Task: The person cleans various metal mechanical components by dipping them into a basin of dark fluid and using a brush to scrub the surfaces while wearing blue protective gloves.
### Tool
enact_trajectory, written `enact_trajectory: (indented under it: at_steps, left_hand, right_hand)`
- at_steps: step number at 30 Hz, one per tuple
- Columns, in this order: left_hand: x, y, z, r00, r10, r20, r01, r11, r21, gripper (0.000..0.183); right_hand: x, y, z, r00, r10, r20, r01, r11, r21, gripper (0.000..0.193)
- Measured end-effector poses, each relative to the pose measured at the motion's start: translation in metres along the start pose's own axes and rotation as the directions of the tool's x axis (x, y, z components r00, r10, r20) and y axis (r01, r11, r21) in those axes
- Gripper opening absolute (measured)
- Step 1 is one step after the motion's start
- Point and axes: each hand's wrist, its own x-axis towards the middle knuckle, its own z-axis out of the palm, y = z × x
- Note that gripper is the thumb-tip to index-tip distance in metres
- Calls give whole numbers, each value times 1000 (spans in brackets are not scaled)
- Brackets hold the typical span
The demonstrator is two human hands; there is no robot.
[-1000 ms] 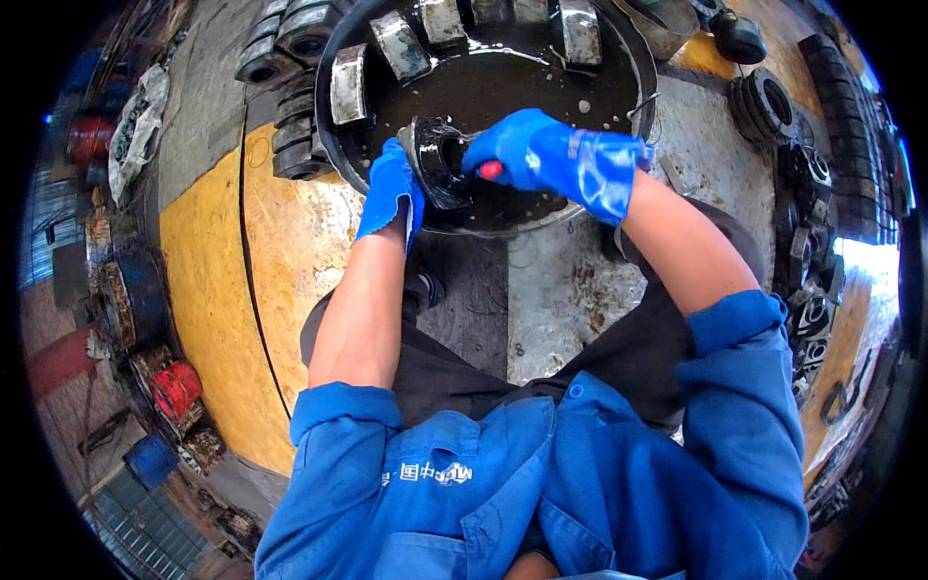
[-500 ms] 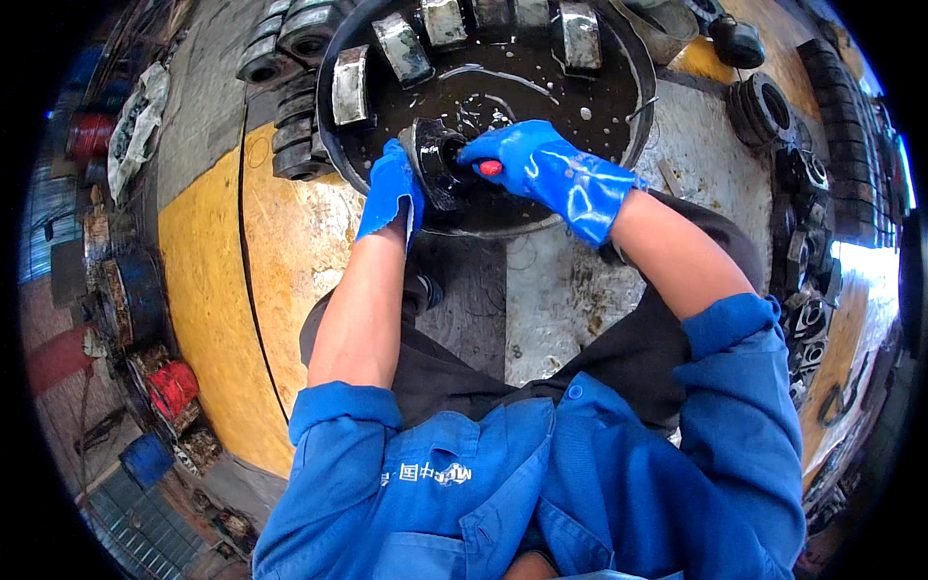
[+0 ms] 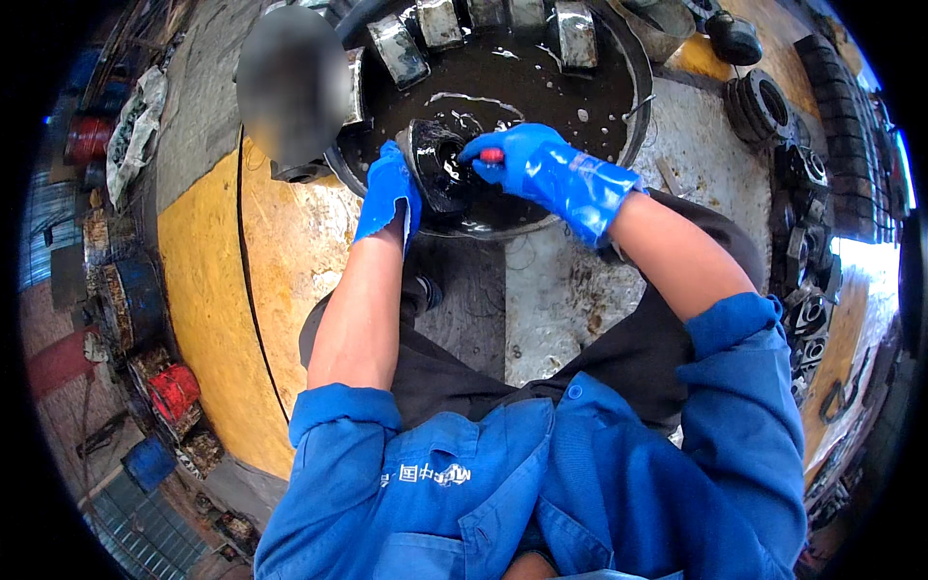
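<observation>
Scrubbing, apparently, at the basin's near rim: right hand grips red-handled tool (tip hidden), left hand clasps dark ring; next stroke requires steadiness.

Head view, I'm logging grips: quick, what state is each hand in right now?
Left hand: closed on the left side of the black part.
Right hand: closed around a red handle, mostly hidden.

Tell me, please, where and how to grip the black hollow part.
Probably grip the black hollow part firmly by its left edge, from the left, as the left hand does: its opening faces right, toward the right hand, and it looks slick.
</observation>
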Motion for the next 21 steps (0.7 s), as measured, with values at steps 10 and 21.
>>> enact_trajectory:
  at_steps: [10,21]
  left_hand:
    - [16,-9,-9,1000,-11,7,10,997,83,63]
    - [25,-12,-27,996,67,-58,-45,948,315,58]
  right_hand:
    - [29,25,42,908,413,-69,-39,246,968,37]
    - [28,21,40,947,318,55,-78,61,995,48]
